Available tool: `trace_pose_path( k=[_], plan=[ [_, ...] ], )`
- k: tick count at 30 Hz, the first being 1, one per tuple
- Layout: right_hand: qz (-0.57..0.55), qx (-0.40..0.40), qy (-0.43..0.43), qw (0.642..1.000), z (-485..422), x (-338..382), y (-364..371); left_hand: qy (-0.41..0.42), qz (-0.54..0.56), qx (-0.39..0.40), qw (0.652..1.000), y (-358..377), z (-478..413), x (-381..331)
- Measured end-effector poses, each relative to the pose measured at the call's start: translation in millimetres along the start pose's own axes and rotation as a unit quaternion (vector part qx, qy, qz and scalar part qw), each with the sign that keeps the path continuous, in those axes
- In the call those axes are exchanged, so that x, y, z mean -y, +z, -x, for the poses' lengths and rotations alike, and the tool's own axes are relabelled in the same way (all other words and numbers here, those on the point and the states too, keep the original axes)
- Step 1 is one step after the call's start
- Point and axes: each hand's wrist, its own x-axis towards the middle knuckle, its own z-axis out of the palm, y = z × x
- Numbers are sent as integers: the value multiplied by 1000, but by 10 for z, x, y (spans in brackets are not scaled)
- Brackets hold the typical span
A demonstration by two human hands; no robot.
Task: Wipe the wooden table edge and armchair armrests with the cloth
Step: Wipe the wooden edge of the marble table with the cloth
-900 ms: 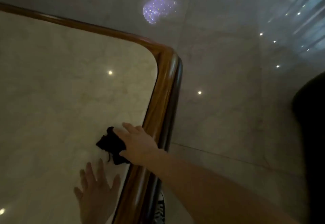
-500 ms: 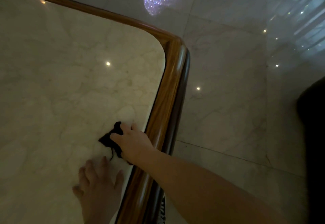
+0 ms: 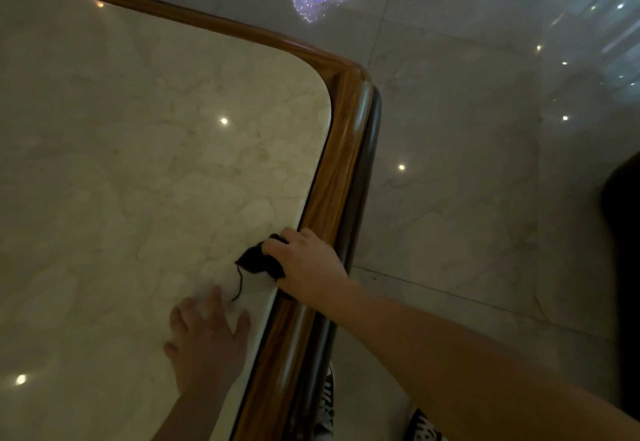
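Observation:
A marble-topped table has a rounded wooden table edge (image 3: 341, 170) running up its right side and around the far corner. My right hand (image 3: 306, 264) is closed on a small black cloth (image 3: 258, 260) and presses it where the marble meets the wood; a loose thread hangs from the cloth. My left hand (image 3: 204, 340) lies flat on the marble (image 3: 138, 163) just below the cloth, fingers spread, holding nothing. No armchair is clearly in view.
Glossy marble floor tiles (image 3: 450, 181) stretch right of the table, reflecting ceiling lights. A dark rounded shape (image 3: 623, 250) sits at the right border. Patterned shoes (image 3: 420, 423) show below the table edge at the bottom.
My right hand has slid the cloth rightward from the marble to the inner side of the wooden rim. My left hand has stayed flat in nearly the same spot.

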Motion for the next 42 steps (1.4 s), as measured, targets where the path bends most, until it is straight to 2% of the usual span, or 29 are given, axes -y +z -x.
trace_pose_path(
  k=[5, 10, 17, 22, 33, 42],
  plan=[
    [-16, -61, 33, 997, 375, -158, -511, 77, -22, -36, 996, -412, 146, -300],
    [-46, -134, 88, 986, 970, -312, -1266, 181, 15, -69, 981, -1091, 475, -812],
    [-77, -203, 167, 962, 1939, -475, -2328, 321, 24, -92, 942, -2026, 1154, -1574],
    [-42, -246, 208, 946, 2638, -519, -2805, 414, 29, -110, 903, -2529, 1643, -2040],
    [-15, -329, 314, 890, 3947, -475, -3357, 556, 26, -138, 819, -3143, 2390, -2738],
    [-30, -360, 409, 838, 5206, -672, -3481, 640, -14, -130, 757, -3199, 3397, -3554]
  ],
)
